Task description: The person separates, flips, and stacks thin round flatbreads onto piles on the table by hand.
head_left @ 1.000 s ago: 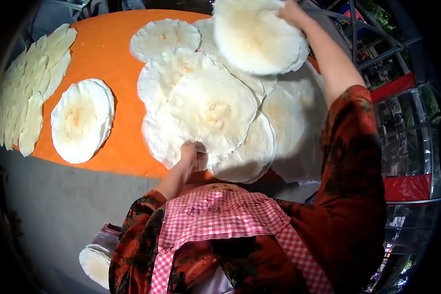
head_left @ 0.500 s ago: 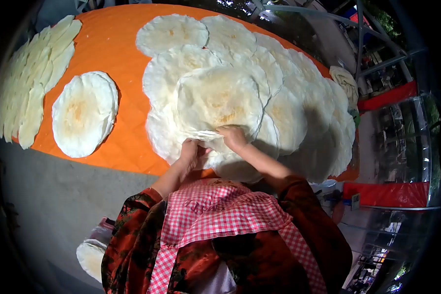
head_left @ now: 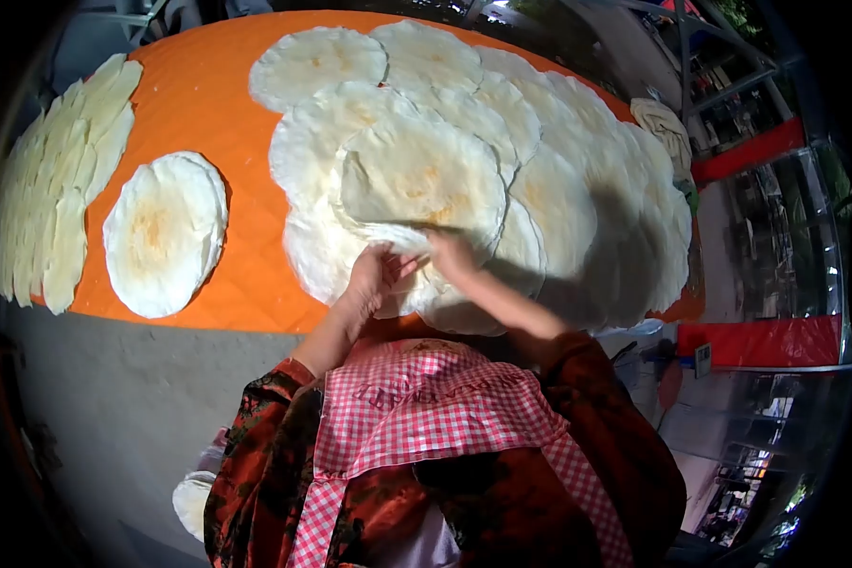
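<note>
A large, thin round flatbread [head_left: 421, 180] with a browned middle lies on top of overlapping flatbreads in front of me. Its near edge looks folded and layered. My left hand [head_left: 377, 276] is at that near edge from below, fingers curled and palm partly turned up. Beside it, slightly smeared by motion, my right hand [head_left: 452, 257] grips the same edge with its fingertips hidden against the bread. Both hands are close together, just above the table's front side.
An orange-covered table [head_left: 246, 275] carries many overlapping flatbreads [head_left: 559, 199] to the right. A separate round flatbread [head_left: 164, 232] lies to the left, beyond it rows of pale, thin sheets [head_left: 62, 189]. A crumpled cloth [head_left: 663, 133] sits at the right edge.
My left hand has turned slightly, showing more of its fingers. The top flatbread's near and left edges are more folded up. The view has shifted a little.
</note>
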A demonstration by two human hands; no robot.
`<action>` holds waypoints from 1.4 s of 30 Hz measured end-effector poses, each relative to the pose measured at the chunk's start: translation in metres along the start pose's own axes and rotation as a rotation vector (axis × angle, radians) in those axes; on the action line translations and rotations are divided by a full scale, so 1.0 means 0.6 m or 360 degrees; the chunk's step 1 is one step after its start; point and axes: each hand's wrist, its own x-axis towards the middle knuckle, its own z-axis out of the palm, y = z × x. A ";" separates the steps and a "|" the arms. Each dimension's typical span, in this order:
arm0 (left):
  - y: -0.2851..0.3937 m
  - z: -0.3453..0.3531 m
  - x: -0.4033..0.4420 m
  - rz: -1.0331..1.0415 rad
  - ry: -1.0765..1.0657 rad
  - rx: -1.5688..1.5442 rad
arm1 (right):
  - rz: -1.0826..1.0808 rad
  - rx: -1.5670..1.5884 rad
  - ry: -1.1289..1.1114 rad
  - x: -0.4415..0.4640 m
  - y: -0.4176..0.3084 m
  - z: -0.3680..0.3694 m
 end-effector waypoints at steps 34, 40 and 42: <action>-0.004 -0.095 -0.094 -0.0012 0.0372 0.0289 | 0.0332 -0.0352 0.0464 0.085 0.131 -0.101; 0.010 -0.062 -0.098 0.0091 0.0424 0.0180 | -0.0643 -0.0250 -0.0309 -0.149 -0.137 -0.092; 0.023 -0.043 -0.099 -0.0006 0.0394 0.0241 | -0.0655 -0.0403 -0.0055 -0.175 -0.118 -0.042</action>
